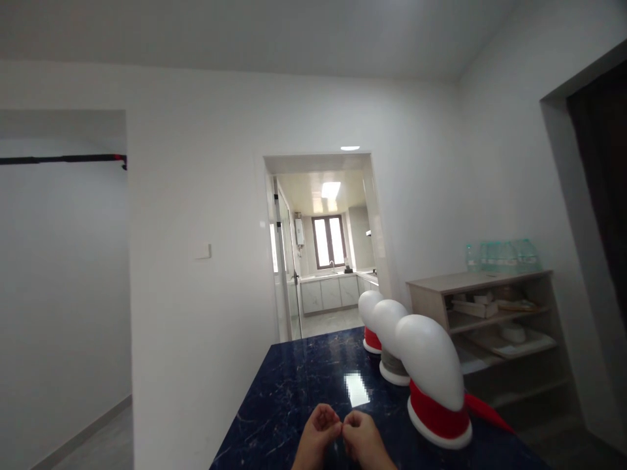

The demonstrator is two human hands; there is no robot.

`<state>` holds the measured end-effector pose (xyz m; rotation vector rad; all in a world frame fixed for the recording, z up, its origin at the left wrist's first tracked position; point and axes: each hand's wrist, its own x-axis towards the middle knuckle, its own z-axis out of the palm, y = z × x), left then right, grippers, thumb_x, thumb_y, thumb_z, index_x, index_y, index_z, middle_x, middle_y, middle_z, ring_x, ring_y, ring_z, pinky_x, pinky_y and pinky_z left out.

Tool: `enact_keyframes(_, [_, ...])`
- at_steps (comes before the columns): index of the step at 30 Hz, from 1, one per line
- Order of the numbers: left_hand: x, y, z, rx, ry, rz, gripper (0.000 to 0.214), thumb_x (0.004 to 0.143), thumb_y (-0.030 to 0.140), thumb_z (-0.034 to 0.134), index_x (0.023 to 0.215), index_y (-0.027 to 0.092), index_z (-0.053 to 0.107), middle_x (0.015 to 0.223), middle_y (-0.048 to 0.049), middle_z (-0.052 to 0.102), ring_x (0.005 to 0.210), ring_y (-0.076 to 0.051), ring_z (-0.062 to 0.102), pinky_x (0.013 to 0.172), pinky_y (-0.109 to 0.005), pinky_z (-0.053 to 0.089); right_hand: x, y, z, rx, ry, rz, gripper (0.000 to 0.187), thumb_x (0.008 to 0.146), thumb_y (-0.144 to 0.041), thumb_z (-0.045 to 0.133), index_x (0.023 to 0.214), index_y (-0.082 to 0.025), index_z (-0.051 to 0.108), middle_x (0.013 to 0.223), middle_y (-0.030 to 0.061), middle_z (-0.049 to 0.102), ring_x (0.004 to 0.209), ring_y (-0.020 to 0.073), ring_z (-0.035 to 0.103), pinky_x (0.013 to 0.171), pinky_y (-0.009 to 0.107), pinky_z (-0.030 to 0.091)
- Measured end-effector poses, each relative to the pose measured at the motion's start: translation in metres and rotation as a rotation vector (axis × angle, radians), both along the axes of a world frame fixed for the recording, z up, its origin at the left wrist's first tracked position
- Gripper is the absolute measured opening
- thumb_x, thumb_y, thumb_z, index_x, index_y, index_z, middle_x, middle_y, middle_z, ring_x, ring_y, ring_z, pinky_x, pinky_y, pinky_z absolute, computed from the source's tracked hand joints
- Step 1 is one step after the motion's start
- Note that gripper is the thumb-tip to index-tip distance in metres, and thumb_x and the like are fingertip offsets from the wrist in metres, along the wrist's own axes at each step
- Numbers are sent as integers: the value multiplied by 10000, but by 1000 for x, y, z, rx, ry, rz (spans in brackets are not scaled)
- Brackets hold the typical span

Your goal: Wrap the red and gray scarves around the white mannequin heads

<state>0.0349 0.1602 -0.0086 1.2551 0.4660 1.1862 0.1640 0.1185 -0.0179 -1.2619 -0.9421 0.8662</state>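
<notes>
Above the dark blue marbled table [289, 385], my left hand [318, 432] and my right hand [363, 436] meet fingertip to fingertip. Both are closed in a pinch; whatever lies between the fingers is too small or hidden to make out. To the right of my hands stands the nearest of three smooth white head-like forms [428, 356], with a red band [437, 412] wrapped round its lower part. Behind it come a second white form [389, 323] with a grey band [393, 363] and a third [368, 305] with a red band.
A strip of red cloth [487, 412] trails right from the nearest form. Beyond the table's right side, a wooden shelf unit [477, 281] carries several clear bottles [509, 254]. Straight ahead, a doorway opens on a kitchen with cabinets [330, 295].
</notes>
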Motion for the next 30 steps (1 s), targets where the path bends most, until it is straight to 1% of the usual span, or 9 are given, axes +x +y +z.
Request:
enact_keyframes(9, [3, -1, 6, -55, 8, 42, 530, 417, 356, 1047, 731, 180, 658, 718, 9, 667, 703, -138, 610, 694, -243, 488, -18, -7, 11, -70, -4, -103, 289, 663, -280, 693, 537, -261, 434, 374, -94, 407, 360, 96, 393, 406, 224, 253])
enact_keyframes(13, [-3, 5, 4, -45, 30, 68, 533, 426, 306, 1026, 811, 196, 674, 716, 40, 623, 704, -140, 594, 692, -247, 471, -1, -49, 25, 90, -183, -136, 286, 731, -386, 732, 605, -240, 521, 486, -63, 507, 489, 127, 488, 502, 248, 352])
enact_keyframes(16, [-5, 13, -3, -62, 32, 75, 543, 405, 217, 980, 862, 206, 687, 718, 56, 590, 682, -120, 556, 655, -223, 429, 49, -105, 43, 281, -332, -343, 332, 820, -532, 690, 712, -233, 593, 637, -24, 609, 633, 164, 570, 614, 270, 444])
enact_keyframes(20, [-1, 23, -17, -97, 111, -4, 455, 420, 133, 862, 831, 212, 682, 722, 62, 553, 656, -103, 501, 618, -215, 399, 160, -169, 60, 368, -279, -811, 411, 845, -569, 653, 1068, -224, 643, 955, 56, 734, 907, 248, 688, 819, 334, 546])
enact_keyframes(22, [4, 25, -22, -78, 190, -45, 384, 477, 139, 810, 828, 218, 674, 683, 78, 492, 629, -94, 460, 617, -220, 391, 217, -182, 60, 370, -234, -929, 450, 815, -534, 624, 1133, -215, 631, 1066, 97, 739, 1016, 280, 703, 904, 382, 562])
enact_keyframes(24, [12, 23, -24, -16, 308, -110, 349, 507, 118, 758, 825, 223, 661, 647, 92, 437, 607, -88, 417, 606, -218, 359, 260, -183, 54, 282, -267, -823, 459, 713, -468, 634, 1097, -220, 672, 1134, 122, 760, 1122, 319, 707, 1005, 436, 550])
enact_keyframes(26, [23, 14, -22, 95, 443, -205, 391, 515, 61, 688, 871, 225, 674, 660, 91, 443, 620, -88, 410, 602, -215, 320, 286, -177, 45, 208, -338, -604, 571, 621, -397, 670, 1158, -206, 699, 1240, 141, 763, 1233, 345, 684, 1100, 471, 512])
enact_keyframes(28, [39, 0, -15, 215, 580, -281, 495, 527, 9, 604, 961, 223, 706, 715, 76, 499, 664, -96, 454, 617, -221, 316, 295, -168, 38, 152, -370, -350, 768, 593, -348, 716, 1340, -179, 655, 1289, 149, 763, 1239, 350, 692, 1113, 489, 513])
enact_keyframes(30, [61, -19, -7, 313, 689, -303, 641, 539, -25, 532, 1100, 218, 724, 825, 40, 593, 760, -120, 546, 676, -237, 382, 294, -160, 32, 113, -357, -145, 914, 612, -338, 763, 1486, -167, 561, 1278, 148, 776, 1190, 343, 721, 1078, 489, 544])
